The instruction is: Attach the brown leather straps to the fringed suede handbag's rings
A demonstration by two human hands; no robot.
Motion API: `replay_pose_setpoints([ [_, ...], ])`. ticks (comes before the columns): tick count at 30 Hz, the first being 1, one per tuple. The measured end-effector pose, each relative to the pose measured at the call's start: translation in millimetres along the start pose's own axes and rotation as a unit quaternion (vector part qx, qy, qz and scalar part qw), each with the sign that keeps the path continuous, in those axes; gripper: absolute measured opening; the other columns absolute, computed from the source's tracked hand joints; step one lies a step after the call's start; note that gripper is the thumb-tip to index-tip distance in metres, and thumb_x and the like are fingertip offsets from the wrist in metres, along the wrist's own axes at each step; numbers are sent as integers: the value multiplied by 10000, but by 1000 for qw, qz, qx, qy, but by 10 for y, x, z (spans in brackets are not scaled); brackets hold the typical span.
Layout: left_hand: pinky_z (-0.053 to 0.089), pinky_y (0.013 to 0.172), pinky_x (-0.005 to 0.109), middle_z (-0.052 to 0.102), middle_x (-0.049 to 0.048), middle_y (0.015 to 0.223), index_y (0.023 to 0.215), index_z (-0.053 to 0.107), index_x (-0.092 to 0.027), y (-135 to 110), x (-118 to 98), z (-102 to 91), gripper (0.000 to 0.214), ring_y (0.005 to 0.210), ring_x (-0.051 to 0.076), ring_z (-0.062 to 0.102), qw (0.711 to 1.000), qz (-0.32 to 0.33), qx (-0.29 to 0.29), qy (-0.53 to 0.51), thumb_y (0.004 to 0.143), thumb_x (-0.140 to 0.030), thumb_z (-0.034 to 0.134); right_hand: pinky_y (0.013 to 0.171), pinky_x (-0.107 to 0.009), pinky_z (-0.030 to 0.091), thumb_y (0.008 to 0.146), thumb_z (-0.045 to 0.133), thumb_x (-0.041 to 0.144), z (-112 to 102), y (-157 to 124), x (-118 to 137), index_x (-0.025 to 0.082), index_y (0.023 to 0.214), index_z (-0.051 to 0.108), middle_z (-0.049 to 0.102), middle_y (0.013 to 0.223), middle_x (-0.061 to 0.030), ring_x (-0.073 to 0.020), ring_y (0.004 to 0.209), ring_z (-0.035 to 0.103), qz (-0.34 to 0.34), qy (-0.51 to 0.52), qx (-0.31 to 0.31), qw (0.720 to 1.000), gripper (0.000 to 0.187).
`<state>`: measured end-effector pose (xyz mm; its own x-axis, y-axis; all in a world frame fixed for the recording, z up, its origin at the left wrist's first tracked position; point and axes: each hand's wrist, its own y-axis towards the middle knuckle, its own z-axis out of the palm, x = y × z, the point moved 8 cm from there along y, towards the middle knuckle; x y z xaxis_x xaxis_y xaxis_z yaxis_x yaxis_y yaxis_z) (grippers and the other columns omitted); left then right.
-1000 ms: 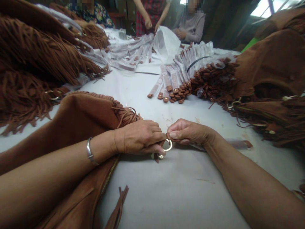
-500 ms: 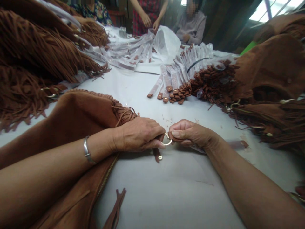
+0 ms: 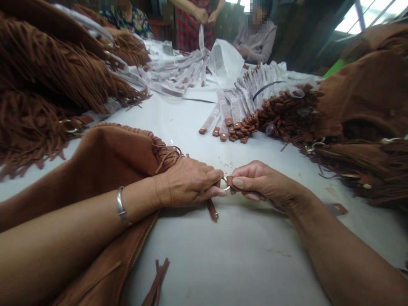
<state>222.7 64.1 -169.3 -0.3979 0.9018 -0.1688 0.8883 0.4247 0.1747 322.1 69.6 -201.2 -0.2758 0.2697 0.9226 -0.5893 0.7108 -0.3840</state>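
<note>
A brown suede bag with a zipper and laced edge lies under my left arm. My left hand is closed around a metal ring at the bag's side, its finger and thumb pinching the ring's left part. Below those fingers hangs a narrow brown zipper tab with a small metal end. My right hand pinches the end of a brown leather strap, which is looped through the ring. The rest of the strap runs back under my right wrist, and its plastic-wrapped far end shows beyond the forearm.
Many plastic-wrapped straps are bundled on the white table. Fringed brown bags are heaped at left and right. Across the table, one person stands handling a strap; two others sit nearby.
My right hand has drawn slightly closer over the ring, so less of the ring shows. The standing person's hands have risen with a wrapped strap. The whole view has shifted slightly.
</note>
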Motion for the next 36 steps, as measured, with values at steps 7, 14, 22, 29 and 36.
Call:
replay_pose_setpoints([
  [7,362,531,269,607,46,757,855,512,-159,-7,171,28,374,665,197,585,993,-108,4,40,910,-474,317,336,-166,211,828,563,395,52,-43,189,100,761,623,453,457,28,-43,372,330,-43,-108,-74,990,308],
  [14,429,612,311,610,57,840,908,514,-164,22,125,-5,298,755,225,591,996,-84,28,30,886,-437,397,376,-173,265,816,566,385,20,-17,187,101,760,632,417,489,32,-59,425,350,-68,-116,-65,989,297],
  [22,385,510,282,615,59,756,904,505,-164,37,197,-9,309,665,229,603,989,-134,17,62,892,-443,373,374,-171,245,834,541,415,-21,19,152,102,759,618,401,482,43,-54,415,325,-71,-130,-88,985,331],
  [29,374,575,258,596,12,740,804,492,-179,25,-86,19,254,640,159,559,998,19,56,-11,871,-418,436,383,-164,220,752,644,390,-28,9,-39,57,792,648,439,496,44,-42,422,337,-17,-84,65,994,335],
  [36,383,594,266,600,37,776,1031,493,-190,61,27,68,333,691,185,571,995,-47,34,79,917,-443,310,425,-178,273,840,524,445,-114,83,-14,95,852,619,458,535,41,-65,450,367,-56,-147,22,987,362],
])
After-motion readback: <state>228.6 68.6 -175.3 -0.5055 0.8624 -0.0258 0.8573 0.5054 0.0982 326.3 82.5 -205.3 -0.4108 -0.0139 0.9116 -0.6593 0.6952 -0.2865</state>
